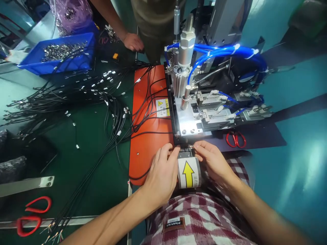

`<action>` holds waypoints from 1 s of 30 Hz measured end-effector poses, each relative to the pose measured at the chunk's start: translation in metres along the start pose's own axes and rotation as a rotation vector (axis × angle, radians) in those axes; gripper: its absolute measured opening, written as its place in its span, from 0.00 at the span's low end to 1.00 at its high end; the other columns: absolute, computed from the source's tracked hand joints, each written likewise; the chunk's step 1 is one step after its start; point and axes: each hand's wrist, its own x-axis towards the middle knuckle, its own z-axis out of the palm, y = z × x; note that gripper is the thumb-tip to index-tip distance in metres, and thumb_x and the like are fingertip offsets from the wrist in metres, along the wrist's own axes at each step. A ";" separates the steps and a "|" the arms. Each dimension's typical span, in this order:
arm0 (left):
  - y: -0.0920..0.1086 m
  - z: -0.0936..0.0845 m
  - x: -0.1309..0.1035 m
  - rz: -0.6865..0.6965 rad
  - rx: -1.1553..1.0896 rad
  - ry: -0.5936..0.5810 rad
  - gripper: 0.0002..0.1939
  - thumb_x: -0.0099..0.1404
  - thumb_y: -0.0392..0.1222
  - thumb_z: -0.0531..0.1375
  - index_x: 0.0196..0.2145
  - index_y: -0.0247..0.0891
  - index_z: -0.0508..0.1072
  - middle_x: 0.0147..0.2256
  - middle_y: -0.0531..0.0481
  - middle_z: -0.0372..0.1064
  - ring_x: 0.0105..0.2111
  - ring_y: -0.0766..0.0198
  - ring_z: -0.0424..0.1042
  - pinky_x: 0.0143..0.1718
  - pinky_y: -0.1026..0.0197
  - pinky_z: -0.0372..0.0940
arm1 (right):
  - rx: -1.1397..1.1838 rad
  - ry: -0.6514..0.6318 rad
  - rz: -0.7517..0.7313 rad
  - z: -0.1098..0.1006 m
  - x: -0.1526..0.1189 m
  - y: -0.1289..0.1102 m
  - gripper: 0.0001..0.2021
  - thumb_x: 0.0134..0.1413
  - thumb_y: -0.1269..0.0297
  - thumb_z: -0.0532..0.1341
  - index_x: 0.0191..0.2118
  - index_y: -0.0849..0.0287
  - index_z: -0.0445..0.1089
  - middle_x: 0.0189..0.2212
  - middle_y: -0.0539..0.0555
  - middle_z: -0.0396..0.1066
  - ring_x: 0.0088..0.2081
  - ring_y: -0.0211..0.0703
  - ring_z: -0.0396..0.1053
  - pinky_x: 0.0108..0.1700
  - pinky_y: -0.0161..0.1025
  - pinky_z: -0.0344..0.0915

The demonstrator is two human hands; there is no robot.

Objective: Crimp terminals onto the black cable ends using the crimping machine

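Both my hands are at the front of a pneumatic machine (187, 117). My left hand (163, 172) is closed, thumb and fingertips together at the left of a black metal fixture (185, 154); what they pinch is hidden. My right hand (211, 158) pinches a small shiny metal connector (191, 147) at the fixture's right end. Below the fixture is a white label with a yellow arrow (188, 173). Several black cables (153, 132) run across the orange panel (150, 153) to the machine's left side.
Bundles of black cables (112, 112) with metal ends cover the green bench (87, 177). A blue bin (68, 69) holds many small metal parts. Red-handled scissors (236, 139) lie right of the machine, another red-handled pair (33, 217) lower left. Another person's hand (133, 42) rests across the bench.
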 end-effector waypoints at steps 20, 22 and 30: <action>-0.008 0.002 0.005 0.171 0.182 0.049 0.20 0.70 0.37 0.49 0.57 0.31 0.66 0.54 0.36 0.63 0.53 0.48 0.62 0.53 0.46 0.64 | -0.016 -0.002 -0.016 -0.002 0.001 0.001 0.18 0.46 0.49 0.68 0.29 0.58 0.64 0.16 0.42 0.56 0.17 0.31 0.49 0.18 0.31 0.45; -0.002 0.003 0.010 0.194 0.191 0.044 0.19 0.69 0.37 0.51 0.56 0.36 0.66 0.52 0.37 0.63 0.50 0.49 0.63 0.50 0.46 0.65 | -0.014 -0.012 -0.022 -0.002 0.001 0.001 0.19 0.46 0.48 0.67 0.29 0.58 0.64 0.16 0.42 0.56 0.18 0.32 0.50 0.18 0.31 0.46; 0.005 0.011 0.018 0.118 0.114 0.061 0.18 0.68 0.36 0.50 0.55 0.37 0.68 0.48 0.38 0.63 0.47 0.51 0.62 0.49 0.47 0.61 | -0.040 -0.010 -0.028 -0.004 0.002 0.003 0.18 0.47 0.48 0.67 0.29 0.58 0.65 0.16 0.42 0.57 0.17 0.32 0.49 0.18 0.32 0.46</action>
